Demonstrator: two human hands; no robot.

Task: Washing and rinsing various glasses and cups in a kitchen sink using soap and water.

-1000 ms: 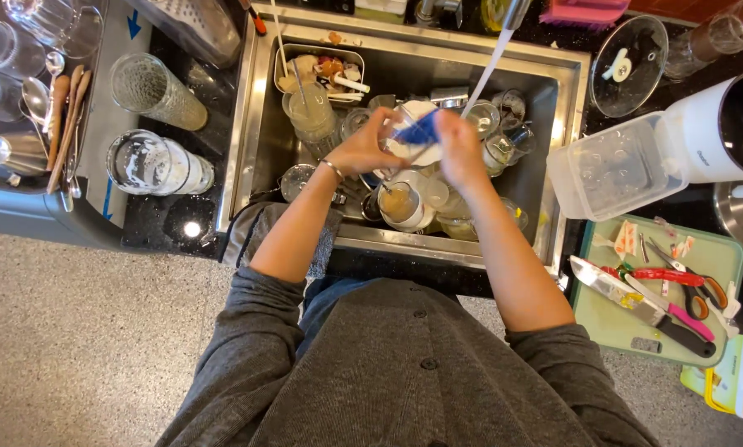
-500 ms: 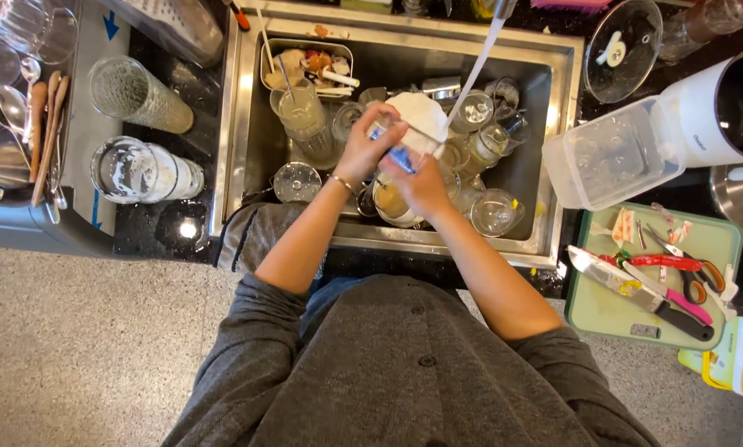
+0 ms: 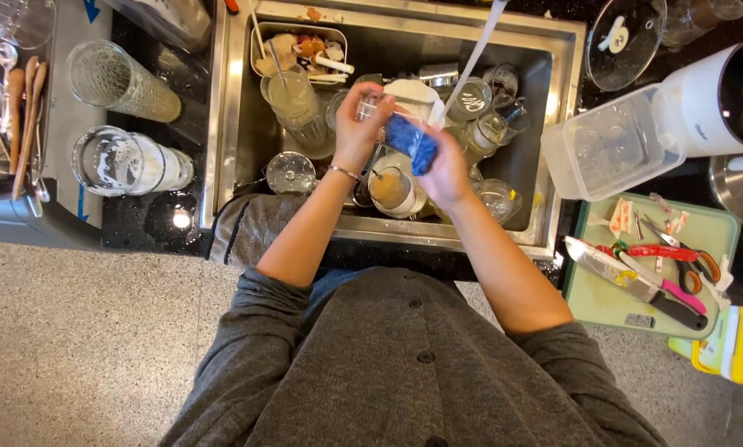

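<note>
- Two hands are up over the steel sink (image 3: 237,124), close together at its middle.
- The left hand (image 3: 360,124) is clenched around a small clear glass (image 3: 370,105) — fingers wrapped round its wall, the glass tipped toward the other hand.
- The right hand (image 3: 443,170) grasps a blue sponge (image 3: 410,142), which pokes out of the fist and touches the glass just beside the left fingers.
- A stream of water (image 3: 479,45) slants down just beyond the sponge, on the far side of the right hand.
- Directly under both grips sits a cup of brownish liquid (image 3: 390,188), and a white plate (image 3: 413,93) lies just past the glass.
- More clear glasses (image 3: 489,124) crowd the basin to the right of the sponge hand; a tall glass (image 3: 293,99) stands to the left of the glass hand, near a white tray of food scraps (image 3: 299,45).
- Well apart to the left of the grip, on the dark counter, two large glasses (image 3: 119,81) lie on their sides.
- Well apart to the right — a clear plastic container (image 3: 607,149), then a green cutting board (image 3: 595,290) carrying a knife (image 3: 632,283) and red-handled scissors (image 3: 665,252).
</note>
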